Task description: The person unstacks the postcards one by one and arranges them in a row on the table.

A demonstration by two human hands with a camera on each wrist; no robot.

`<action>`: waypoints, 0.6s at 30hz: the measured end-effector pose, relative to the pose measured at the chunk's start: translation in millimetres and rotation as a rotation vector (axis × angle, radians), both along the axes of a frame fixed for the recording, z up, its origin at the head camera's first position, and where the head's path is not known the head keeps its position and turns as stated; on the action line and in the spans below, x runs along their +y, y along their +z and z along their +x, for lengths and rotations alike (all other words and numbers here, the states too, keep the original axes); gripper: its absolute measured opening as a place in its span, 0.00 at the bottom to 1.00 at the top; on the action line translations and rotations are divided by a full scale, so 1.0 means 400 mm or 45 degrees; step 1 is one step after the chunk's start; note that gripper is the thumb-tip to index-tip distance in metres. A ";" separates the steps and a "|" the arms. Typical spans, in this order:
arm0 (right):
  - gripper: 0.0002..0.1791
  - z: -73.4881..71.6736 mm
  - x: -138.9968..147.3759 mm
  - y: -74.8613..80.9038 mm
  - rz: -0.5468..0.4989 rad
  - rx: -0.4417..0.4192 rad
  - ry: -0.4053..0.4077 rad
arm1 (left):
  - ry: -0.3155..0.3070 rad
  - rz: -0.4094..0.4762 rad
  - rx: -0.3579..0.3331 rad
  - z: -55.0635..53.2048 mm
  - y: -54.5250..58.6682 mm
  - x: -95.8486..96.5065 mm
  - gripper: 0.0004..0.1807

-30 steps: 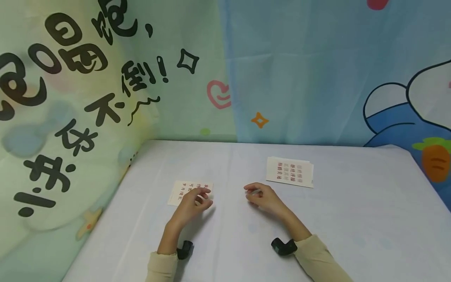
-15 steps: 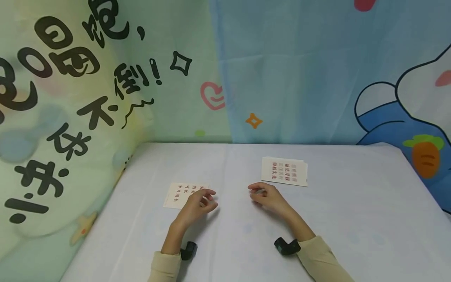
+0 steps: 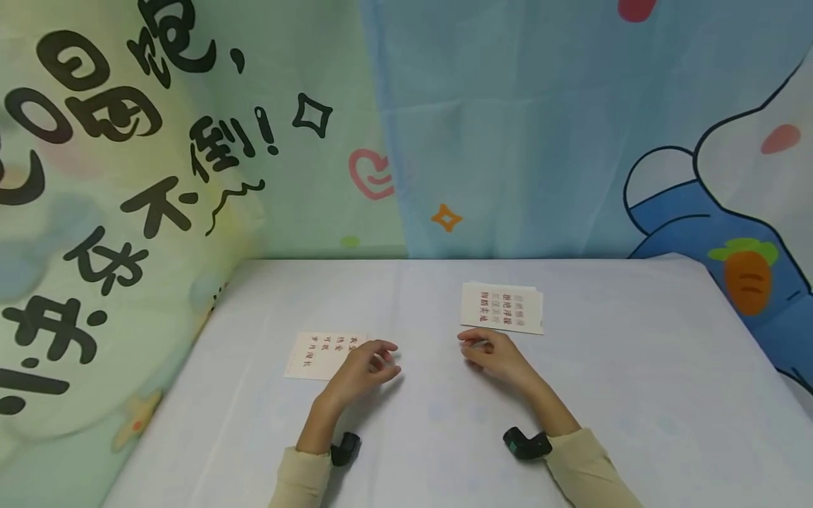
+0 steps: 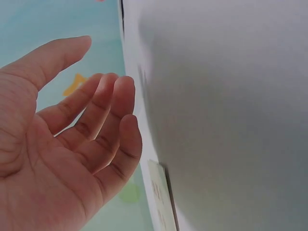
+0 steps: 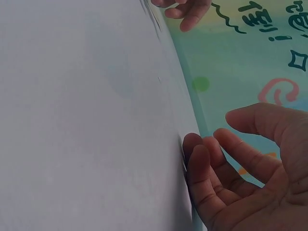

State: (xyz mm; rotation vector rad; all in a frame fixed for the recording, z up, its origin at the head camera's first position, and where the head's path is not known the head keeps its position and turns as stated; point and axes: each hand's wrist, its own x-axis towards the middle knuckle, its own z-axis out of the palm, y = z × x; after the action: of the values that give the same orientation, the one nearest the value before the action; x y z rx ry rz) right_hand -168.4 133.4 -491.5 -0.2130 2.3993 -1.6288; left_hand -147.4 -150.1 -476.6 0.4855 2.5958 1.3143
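Observation:
My left hand [image 3: 363,370] hovers beside a white card [image 3: 317,356] printed with red characters, covering its right end in the head view. In the left wrist view the left hand's fingers [image 4: 126,96] are loosely bent with nothing in them, and the card [image 4: 162,197] shows at the lower edge. Opposite, my right hand [image 3: 497,355] lies just in front of a small stack of cards [image 3: 502,308] with red and grey characters. Loosely curled and holding nothing, the right hand's fingers [image 5: 199,173] show close to the tabletop in the right wrist view.
A white cloth covers the table [image 3: 432,437]. Behind it hangs a printed backdrop [image 3: 508,127] with large black characters at left and a cartoon figure at right. Each wrist wears a small black camera, one left [image 3: 346,449], one right [image 3: 527,443].
The head view has turned slightly right, so backdrop and cards shift left in it. Relative to the cards, both hands have drifted a little to the right; they remain loosely curled.

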 end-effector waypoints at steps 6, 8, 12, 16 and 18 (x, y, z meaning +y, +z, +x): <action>0.17 -0.002 0.033 -0.003 -0.010 0.012 -0.006 | -0.019 -0.014 -0.024 -0.005 -0.001 0.018 0.20; 0.17 -0.002 0.043 -0.004 -0.009 0.011 -0.014 | -0.024 -0.021 -0.026 -0.006 -0.001 0.023 0.20; 0.17 -0.001 0.064 -0.003 -0.008 0.015 -0.029 | -0.042 -0.027 -0.038 -0.010 -0.002 0.031 0.20; 0.18 0.001 0.085 0.001 0.007 0.007 -0.039 | -0.070 -0.020 -0.041 -0.014 -0.005 0.040 0.20; 0.18 0.002 0.095 0.004 0.019 0.003 -0.048 | -0.081 -0.023 -0.042 -0.016 -0.005 0.046 0.20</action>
State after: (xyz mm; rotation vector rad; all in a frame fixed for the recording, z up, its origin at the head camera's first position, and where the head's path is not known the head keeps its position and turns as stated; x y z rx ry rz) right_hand -167.5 171.5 -489.9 -0.1678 2.4309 -1.6268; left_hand -153.9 -131.7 -478.8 0.5337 2.5415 1.2667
